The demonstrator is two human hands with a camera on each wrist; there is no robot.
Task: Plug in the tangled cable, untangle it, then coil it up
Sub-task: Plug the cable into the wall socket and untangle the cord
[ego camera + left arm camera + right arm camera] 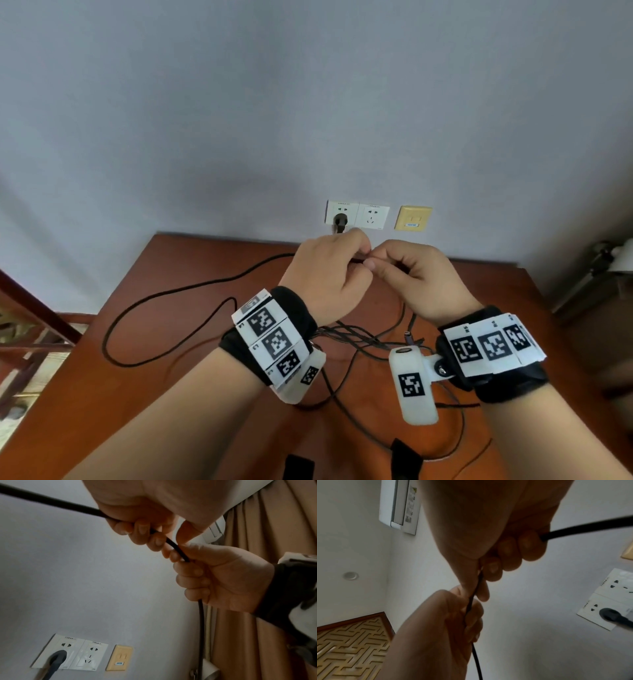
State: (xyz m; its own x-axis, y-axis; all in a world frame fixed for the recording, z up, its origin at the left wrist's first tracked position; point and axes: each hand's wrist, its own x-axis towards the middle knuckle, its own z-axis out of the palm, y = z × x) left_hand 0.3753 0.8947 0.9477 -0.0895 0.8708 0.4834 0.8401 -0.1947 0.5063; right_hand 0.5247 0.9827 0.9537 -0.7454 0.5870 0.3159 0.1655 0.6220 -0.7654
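Note:
A black cable (137, 308) runs from its plug (340, 221), seated in the left wall socket, across the wooden table (205, 267) in a wide loop. My left hand (329, 270) and right hand (418, 274) meet in front of the sockets, each with fingers curled round the cable. In the left wrist view the cable (51, 503) passes through my left hand (140, 531) into my right hand (214, 577) and hangs down. The right wrist view shows the same grip on the cable (590, 530). A tangle of thin strands (359, 339) lies under my wrists.
A free socket (371, 216) and a yellow wall plate (412, 218) sit right of the plug. Dark wooden furniture (34, 325) stands at the left, a metal fitting (599, 267) at the right. A brown curtain (257, 534) hangs nearby, and an air conditioner (399, 504) is mounted high.

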